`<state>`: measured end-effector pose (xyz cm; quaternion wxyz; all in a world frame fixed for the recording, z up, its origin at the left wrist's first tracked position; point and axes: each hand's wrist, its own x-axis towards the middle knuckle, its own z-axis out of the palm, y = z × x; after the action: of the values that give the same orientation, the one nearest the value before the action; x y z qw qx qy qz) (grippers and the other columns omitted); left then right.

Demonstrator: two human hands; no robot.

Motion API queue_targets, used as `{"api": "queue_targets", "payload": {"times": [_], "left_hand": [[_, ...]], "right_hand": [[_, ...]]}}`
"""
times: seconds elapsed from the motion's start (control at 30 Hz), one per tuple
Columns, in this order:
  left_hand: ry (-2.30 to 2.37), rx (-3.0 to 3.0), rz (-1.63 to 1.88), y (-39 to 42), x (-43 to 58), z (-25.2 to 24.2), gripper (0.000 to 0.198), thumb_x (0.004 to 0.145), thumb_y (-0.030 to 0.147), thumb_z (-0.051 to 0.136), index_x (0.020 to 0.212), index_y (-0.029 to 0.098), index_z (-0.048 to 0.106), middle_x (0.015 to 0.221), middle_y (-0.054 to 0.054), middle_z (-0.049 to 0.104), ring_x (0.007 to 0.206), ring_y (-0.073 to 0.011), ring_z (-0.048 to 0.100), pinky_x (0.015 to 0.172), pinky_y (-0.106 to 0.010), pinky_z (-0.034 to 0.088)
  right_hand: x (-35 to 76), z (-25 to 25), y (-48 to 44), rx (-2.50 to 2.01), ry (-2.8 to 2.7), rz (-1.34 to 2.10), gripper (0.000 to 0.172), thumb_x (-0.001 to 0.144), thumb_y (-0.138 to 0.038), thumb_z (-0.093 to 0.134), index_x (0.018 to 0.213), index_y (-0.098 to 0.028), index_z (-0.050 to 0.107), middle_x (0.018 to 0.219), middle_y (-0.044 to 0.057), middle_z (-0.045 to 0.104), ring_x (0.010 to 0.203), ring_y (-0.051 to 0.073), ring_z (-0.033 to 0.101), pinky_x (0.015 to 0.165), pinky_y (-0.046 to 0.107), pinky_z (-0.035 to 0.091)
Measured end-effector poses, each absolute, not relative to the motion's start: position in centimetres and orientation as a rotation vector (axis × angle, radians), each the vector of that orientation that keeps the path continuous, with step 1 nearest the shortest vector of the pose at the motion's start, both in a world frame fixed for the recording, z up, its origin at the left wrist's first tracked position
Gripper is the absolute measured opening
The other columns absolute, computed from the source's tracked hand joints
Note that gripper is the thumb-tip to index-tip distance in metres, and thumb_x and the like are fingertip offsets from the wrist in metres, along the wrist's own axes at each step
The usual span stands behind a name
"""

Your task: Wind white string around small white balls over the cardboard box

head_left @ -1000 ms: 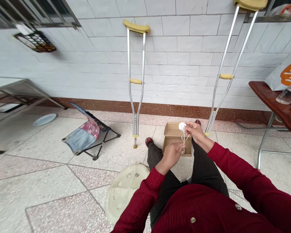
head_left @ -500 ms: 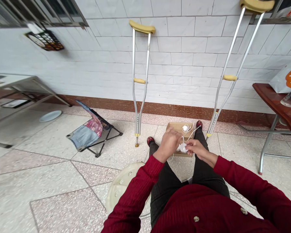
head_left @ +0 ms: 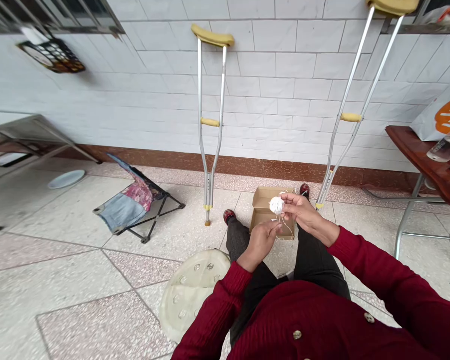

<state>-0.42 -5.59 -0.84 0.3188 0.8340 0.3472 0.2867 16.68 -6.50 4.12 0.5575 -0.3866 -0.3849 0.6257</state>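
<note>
A small ball of white string (head_left: 276, 205) is pinched in the fingers of my right hand (head_left: 303, 212), held over the cardboard box. Below and to the left of it, my left hand (head_left: 261, 242) is closed, thumb against fingers, on a thin strand of the string (head_left: 279, 220). Loose string hangs from the hands over the open cardboard box (head_left: 260, 197), which lies on the floor between my feet. My right hand hides part of the box's far right side.
A stool (head_left: 195, 285) stands beside my left leg. A folding chair (head_left: 135, 205) is further left. Two crutches, one left (head_left: 210, 125) and one right (head_left: 350, 117), lean against the tiled wall. A brown table (head_left: 408, 145) with a plastic bag (head_left: 440, 112) stands at right.
My right hand has risen and now holds up the white string ball. The left hand has moved down, nearer me, from above the string to below it. The view has shifted slightly.
</note>
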Motion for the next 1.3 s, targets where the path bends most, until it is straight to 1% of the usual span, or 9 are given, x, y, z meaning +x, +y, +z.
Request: {"api": "queue_targets", "payload": {"times": [0.17,0.37,0.53,0.77,0.97,1.07,1.13,1.2,1.3], "left_hand": [[0.910,2.258,0.764,-4.5,-0.1,-1.7,0.028,0.092,0.025,0.048,0.073,0.017,0.067,0.079,-0.006,0.068,0.084,-0.0205,0.061,0.081,-0.031,0.044],[0.609,1.962,0.541,-7.6,0.4,1.1,0.043,0.098,0.037,0.037,0.075,0.016,0.067,0.082,-0.004,0.070,0.081,-0.0155,0.063,0.080,-0.025,0.046],[0.635,1.901,0.503,-6.9,-1.2,2.2,0.044,0.097,0.040,0.039,0.074,0.016,0.068,0.082,-0.003,0.070,0.082,-0.0160,0.064,0.080,-0.025,0.046],[0.814,2.146,0.414,-5.3,-3.6,-3.0,0.044,0.095,0.036,0.038,0.068,0.017,0.066,0.076,-0.003,0.067,0.076,-0.0157,0.061,0.075,-0.025,0.043],[1.174,2.273,0.253,0.1,-7.3,-7.4,0.029,0.088,0.028,0.046,0.069,0.018,0.065,0.068,-0.004,0.067,0.070,-0.0184,0.062,0.071,-0.026,0.044],[1.314,2.297,0.306,3.1,-6.1,-6.5,0.017,0.081,0.021,0.054,0.089,0.018,0.069,0.087,-0.008,0.072,0.087,-0.0230,0.065,0.083,-0.032,0.046],[1.294,2.284,0.427,4.3,-3.8,-4.2,0.033,0.081,0.019,0.055,0.112,0.019,0.064,0.111,-0.010,0.069,0.104,-0.0239,0.062,0.094,-0.034,0.043],[1.075,2.131,0.728,4.5,-1.1,-1.1,0.041,0.084,0.024,0.054,0.124,0.016,0.057,0.122,-0.012,0.064,0.113,-0.0232,0.059,0.100,-0.035,0.041],[0.717,1.789,1.010,3.2,2.6,3.8,0.041,0.094,0.036,0.041,0.128,0.016,0.053,0.117,-0.011,0.067,0.111,-0.0205,0.061,0.098,-0.034,0.044]], "right_hand": [[17.2,3.7,-8.5,-0.970,-0.826,1.508,0.033,0.063,-0.026,0.080,0.093,-0.017,0.069,0.078,0.002,0.067,0.052,0.007,0.053,0.042,0.018,0.039],[20.1,3.7,-5.7,-1.012,-0.647,1.293,0.032,0.057,-0.021,0.081,0.085,-0.016,0.067,0.070,0.000,0.066,0.051,0.007,0.053,0.045,0.018,0.044],[21.2,5.7,-3.0,-0.983,-0.685,1.234,0.027,0.063,-0.018,0.076,0.087,-0.017,0.064,0.069,0.000,0.065,0.052,0.008,0.055,0.047,0.019,0.047],[24.4,10.7,-0.1,-0.932,-0.681,0.997,0.020,0.069,-0.012,0.068,0.087,-0.016,0.059,0.069,0.001,0.067,0.051,0.008,0.055,0.045,0.017,0.046],[28.0,16.5,-1.3,-0.793,-0.722,0.750,0.017,0.075,-0.008,0.063,0.089,-0.015,0.059,0.071,0.002,0.067,0.052,0.006,0.056,0.047,0.016,0.047],[26.6,16.7,-1.8,-0.866,-0.893,0.748,0.024,0.071,-0.011,0.069,0.093,-0.015,0.060,0.072,0.001,0.066,0.050,0.008,0.057,0.043,0.018,0.047],[24.6,15.5,-1.7,-0.956,-1.029,0.849,0.027,0.069,-0.016,0.073,0.093,-0.016,0.061,0.075,0.001,0.065,0.050,0.009,0.057,0.041,0.020,0.047],[22.7,14.0,-1.3,-1.001,-1.104,0.918,0.028,0.069,-0.022,0.074,0.092,-0.016,0.061,0.075,0.000,0.062,0.049,0.008,0.057,0.041,0.020,0.047],[20.9,12.1,-0.4,-1.048,-1.193,0.915,0.029,0.067,-0.024,0.075,0.092,-0.017,0.061,0.071,-0.003,0.058,0.048,0.008,0.056,0.041,0.020,0.046]]}}
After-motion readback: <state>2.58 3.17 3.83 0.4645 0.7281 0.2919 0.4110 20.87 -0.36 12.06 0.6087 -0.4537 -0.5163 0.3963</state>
